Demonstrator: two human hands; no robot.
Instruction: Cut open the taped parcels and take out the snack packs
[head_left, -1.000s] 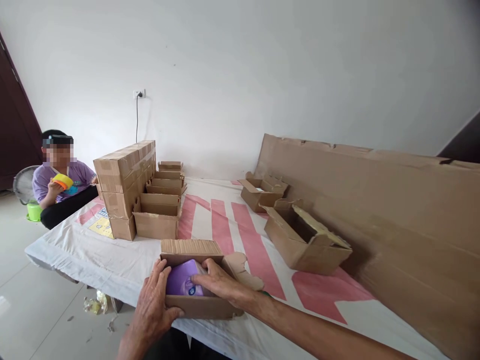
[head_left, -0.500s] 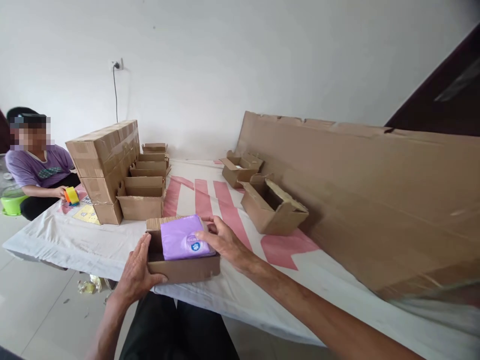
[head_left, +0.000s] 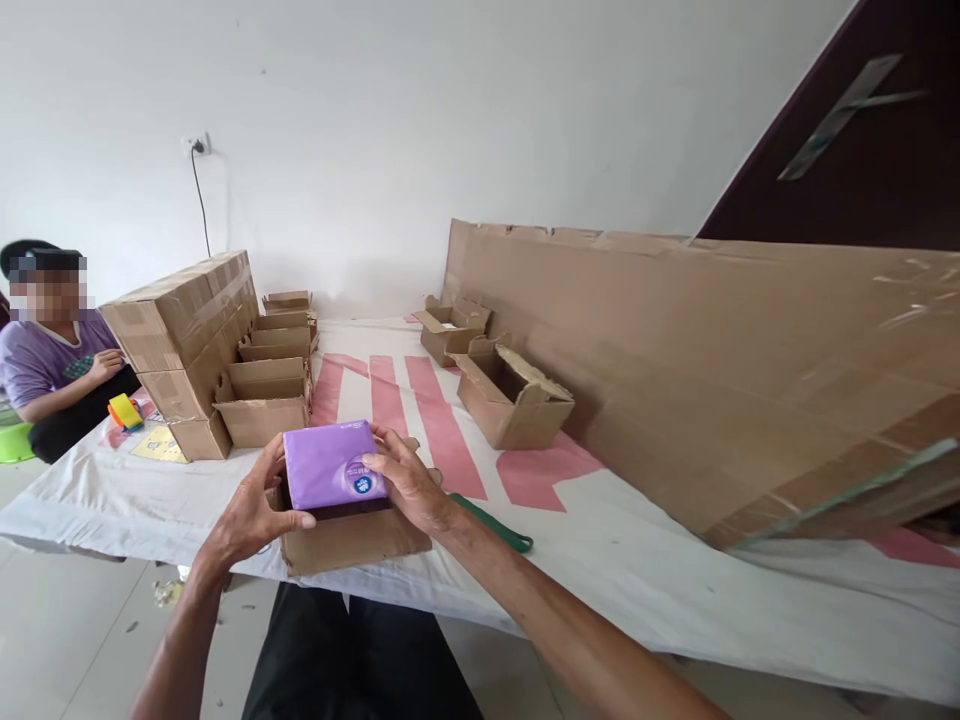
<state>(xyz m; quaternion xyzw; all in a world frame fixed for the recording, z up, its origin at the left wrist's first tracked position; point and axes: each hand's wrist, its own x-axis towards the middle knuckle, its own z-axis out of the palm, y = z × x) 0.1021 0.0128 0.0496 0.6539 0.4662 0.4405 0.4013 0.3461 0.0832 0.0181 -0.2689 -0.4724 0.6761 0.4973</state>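
Note:
A purple soft packet (head_left: 328,462) with a round blue-and-white label sits lifted above an open small cardboard box (head_left: 352,538) at the table's near edge. My left hand (head_left: 247,510) grips the packet's left side, thumb along its lower edge. My right hand (head_left: 409,482) grips its right side with the fingers on top near the label. Both hands are closed on the packet. The inside of the box is mostly hidden beneath it.
A stack of taped cartons (head_left: 180,330) and a row of open boxes (head_left: 266,385) stand at the left. Two open boxes (head_left: 514,400) lie mid-table by a long cardboard sheet (head_left: 712,370). A green strip (head_left: 495,525) lies under my forearm. A seated person (head_left: 52,350) is at far left.
The purple packet has come up out of the box, from pressed inside to held above it. My left hand moved from the box's side onto the packet. The view has swung right.

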